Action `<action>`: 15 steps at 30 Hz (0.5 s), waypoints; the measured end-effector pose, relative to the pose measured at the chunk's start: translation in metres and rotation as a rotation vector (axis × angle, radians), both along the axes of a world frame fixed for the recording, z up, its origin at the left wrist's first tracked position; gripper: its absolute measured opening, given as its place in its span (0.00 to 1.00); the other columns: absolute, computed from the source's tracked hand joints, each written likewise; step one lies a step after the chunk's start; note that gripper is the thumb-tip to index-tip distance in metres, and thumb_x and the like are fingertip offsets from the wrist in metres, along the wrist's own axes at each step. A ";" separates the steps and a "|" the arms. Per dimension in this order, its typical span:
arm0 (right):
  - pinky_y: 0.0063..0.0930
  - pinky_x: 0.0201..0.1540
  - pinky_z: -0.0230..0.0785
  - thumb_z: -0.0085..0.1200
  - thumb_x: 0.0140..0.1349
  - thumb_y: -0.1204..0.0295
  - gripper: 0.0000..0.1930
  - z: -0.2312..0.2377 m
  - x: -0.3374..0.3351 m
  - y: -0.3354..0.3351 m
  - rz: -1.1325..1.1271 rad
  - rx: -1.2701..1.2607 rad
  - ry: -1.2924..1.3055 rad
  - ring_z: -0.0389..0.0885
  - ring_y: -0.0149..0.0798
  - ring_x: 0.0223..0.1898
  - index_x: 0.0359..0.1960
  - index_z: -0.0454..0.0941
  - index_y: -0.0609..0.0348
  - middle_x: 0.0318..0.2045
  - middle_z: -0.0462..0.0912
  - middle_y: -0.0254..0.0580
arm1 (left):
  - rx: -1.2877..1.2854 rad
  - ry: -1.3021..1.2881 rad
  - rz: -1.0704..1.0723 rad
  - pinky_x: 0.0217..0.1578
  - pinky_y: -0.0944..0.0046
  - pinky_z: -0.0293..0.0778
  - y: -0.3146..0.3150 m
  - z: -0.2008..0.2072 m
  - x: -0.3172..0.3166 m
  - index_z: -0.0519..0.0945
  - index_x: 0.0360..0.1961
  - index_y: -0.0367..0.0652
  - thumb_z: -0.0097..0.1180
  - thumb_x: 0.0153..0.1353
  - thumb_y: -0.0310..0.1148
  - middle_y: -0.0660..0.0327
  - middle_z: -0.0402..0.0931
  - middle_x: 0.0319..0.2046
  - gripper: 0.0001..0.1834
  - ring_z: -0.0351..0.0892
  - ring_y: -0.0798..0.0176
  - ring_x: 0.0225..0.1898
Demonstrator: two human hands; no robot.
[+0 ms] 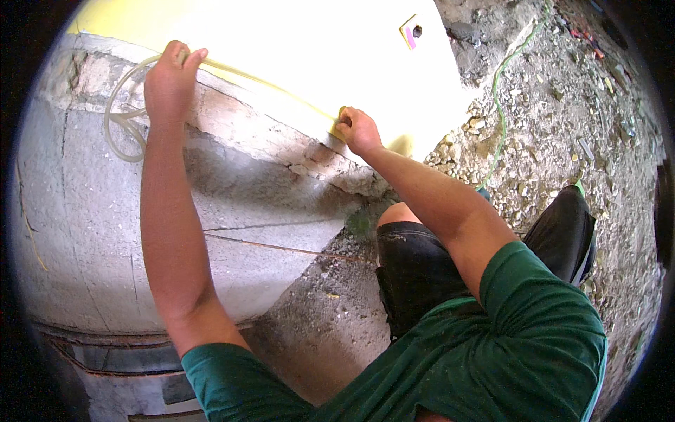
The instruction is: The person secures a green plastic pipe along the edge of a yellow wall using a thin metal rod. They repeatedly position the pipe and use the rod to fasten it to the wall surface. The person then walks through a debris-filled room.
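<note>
My left hand is closed, pinching a clear, flexible hose at the lower edge of a pale yellow wall. The hose's slack hangs in a loop to the left of that hand. From there a thin yellowish length, apparently the same hose, runs along the wall edge to my right hand. The right hand's fingers are curled closed around it against the wall. A little yellow shows under those fingers, and the end itself is hidden. Glare washes out much of the wall.
Below the painted part lie broken plaster and brick above a grey concrete face. A square fitting with a dark hole sits on the wall. Rubble covers the ground at right, crossed by a green cord. A thin rod sticks out near my knee.
</note>
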State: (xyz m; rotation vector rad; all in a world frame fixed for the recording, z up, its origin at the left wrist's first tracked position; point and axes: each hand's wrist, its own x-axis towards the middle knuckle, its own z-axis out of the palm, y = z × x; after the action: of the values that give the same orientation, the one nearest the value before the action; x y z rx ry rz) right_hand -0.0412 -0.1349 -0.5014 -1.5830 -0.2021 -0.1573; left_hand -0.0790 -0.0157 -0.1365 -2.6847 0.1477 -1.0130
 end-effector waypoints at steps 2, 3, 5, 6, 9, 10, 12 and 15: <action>0.46 0.48 0.70 0.58 0.57 0.71 0.07 -0.002 0.000 0.002 0.003 0.005 -0.006 0.78 0.55 0.44 0.34 0.76 0.59 0.38 0.80 0.52 | -0.017 -0.002 0.052 0.35 0.52 0.72 -0.002 0.005 -0.006 0.77 0.37 0.41 0.61 0.62 0.49 0.51 0.79 0.27 0.20 0.78 0.49 0.30; 0.46 0.48 0.70 0.58 0.56 0.71 0.07 -0.002 0.000 0.003 0.008 0.006 0.000 0.78 0.55 0.43 0.34 0.76 0.60 0.38 0.79 0.53 | -0.026 -0.002 0.078 0.35 0.53 0.72 -0.003 0.006 -0.008 0.77 0.37 0.42 0.61 0.62 0.49 0.51 0.79 0.27 0.19 0.78 0.49 0.30; 0.46 0.48 0.70 0.58 0.56 0.72 0.07 -0.005 0.000 0.005 0.004 0.032 -0.015 0.78 0.55 0.43 0.34 0.76 0.60 0.37 0.79 0.53 | -0.007 -0.023 0.066 0.35 0.53 0.72 -0.004 0.007 -0.009 0.78 0.37 0.42 0.61 0.62 0.48 0.51 0.79 0.27 0.19 0.78 0.49 0.30; 0.46 0.48 0.69 0.58 0.56 0.72 0.07 -0.006 0.000 0.007 0.002 0.045 -0.025 0.78 0.55 0.43 0.34 0.76 0.60 0.37 0.79 0.53 | 0.002 -0.036 0.059 0.35 0.53 0.72 -0.004 0.008 -0.009 0.78 0.37 0.42 0.62 0.62 0.48 0.51 0.79 0.27 0.19 0.78 0.49 0.30; 0.46 0.48 0.70 0.58 0.56 0.72 0.07 -0.015 0.000 0.008 -0.019 0.018 -0.033 0.78 0.55 0.42 0.33 0.76 0.61 0.37 0.79 0.53 | 0.020 -0.068 0.052 0.32 0.51 0.72 -0.001 0.008 -0.007 0.78 0.36 0.43 0.61 0.63 0.50 0.55 0.79 0.24 0.19 0.78 0.51 0.27; 0.46 0.48 0.70 0.58 0.55 0.72 0.07 -0.018 -0.001 0.007 -0.021 0.006 -0.028 0.78 0.55 0.42 0.33 0.76 0.61 0.37 0.79 0.53 | 0.006 -0.081 0.048 0.33 0.52 0.72 0.000 0.008 -0.007 0.79 0.36 0.43 0.62 0.62 0.50 0.53 0.80 0.26 0.19 0.79 0.51 0.28; 0.46 0.48 0.70 0.58 0.55 0.73 0.07 -0.026 -0.002 0.006 -0.026 -0.030 0.027 0.78 0.55 0.43 0.33 0.76 0.61 0.37 0.79 0.53 | -0.026 -0.094 0.069 0.36 0.53 0.73 0.001 0.011 -0.006 0.79 0.37 0.43 0.63 0.61 0.50 0.51 0.81 0.30 0.20 0.80 0.49 0.31; 0.46 0.48 0.70 0.57 0.56 0.73 0.06 -0.035 -0.004 0.005 -0.034 -0.023 0.055 0.78 0.55 0.43 0.33 0.76 0.60 0.37 0.79 0.52 | 0.005 -0.096 0.087 0.37 0.52 0.74 -0.002 0.016 -0.006 0.79 0.38 0.44 0.63 0.60 0.51 0.50 0.82 0.31 0.20 0.81 0.48 0.32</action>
State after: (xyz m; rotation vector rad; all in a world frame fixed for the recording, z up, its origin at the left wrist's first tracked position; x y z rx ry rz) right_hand -0.0457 -0.1302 -0.5360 -1.6125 -0.1348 -0.1384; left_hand -0.0850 -0.0172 -0.1203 -2.6067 0.0144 -1.1095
